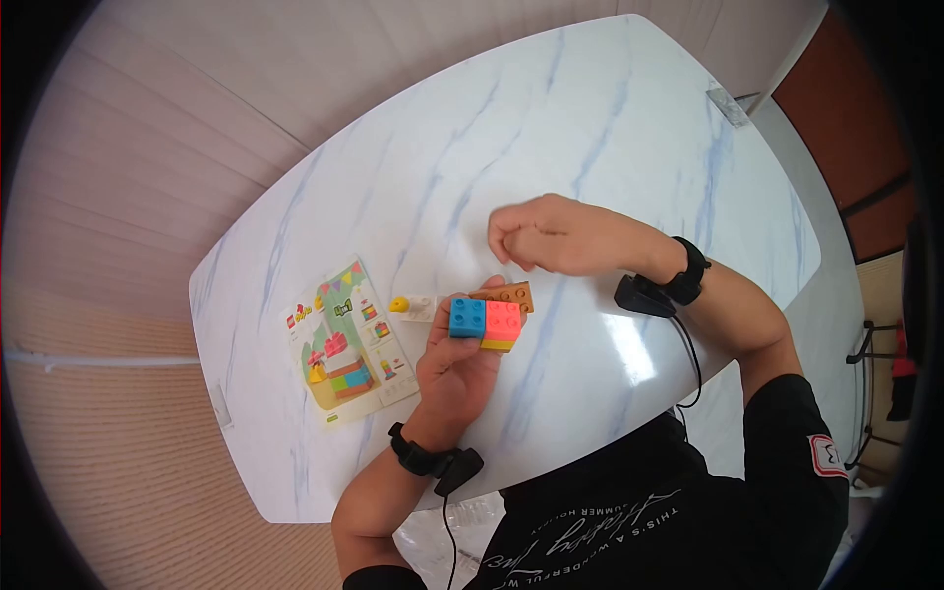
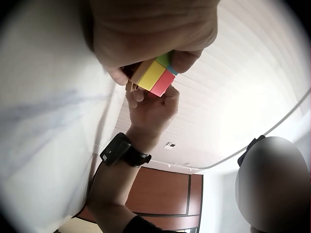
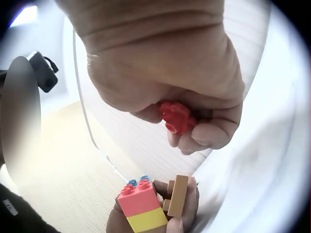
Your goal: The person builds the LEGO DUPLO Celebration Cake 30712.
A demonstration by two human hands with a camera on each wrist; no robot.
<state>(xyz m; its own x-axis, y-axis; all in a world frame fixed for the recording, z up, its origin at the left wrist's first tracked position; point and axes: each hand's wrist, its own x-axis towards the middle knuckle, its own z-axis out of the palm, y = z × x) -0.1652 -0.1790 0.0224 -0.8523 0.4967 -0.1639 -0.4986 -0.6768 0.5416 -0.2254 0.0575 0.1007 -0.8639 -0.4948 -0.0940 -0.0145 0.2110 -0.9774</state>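
My left hand (image 1: 459, 382) grips a small stack of toy building bricks, low over the table. On top sit a blue brick (image 1: 467, 318) and a pink brick (image 1: 502, 318) side by side. A yellow brick (image 2: 151, 74) is under the pink one, and a bit of green brick (image 2: 164, 59) shows too. Against the left fingers stands a brown studded brick (image 3: 178, 196). My right hand (image 1: 560, 234) is raised just beyond the stack, fingers curled. Between them it pinches a red flower-shaped piece (image 3: 177, 118), hidden in the head view.
A white piece (image 1: 421, 309) with a round yellow piece (image 1: 398, 305) beside it lies left of the stack. Farther left, a printed instruction sheet (image 1: 344, 339) rests on the marbled white table (image 1: 393, 206). A cable (image 1: 699, 364) hangs from the right wrist camera.
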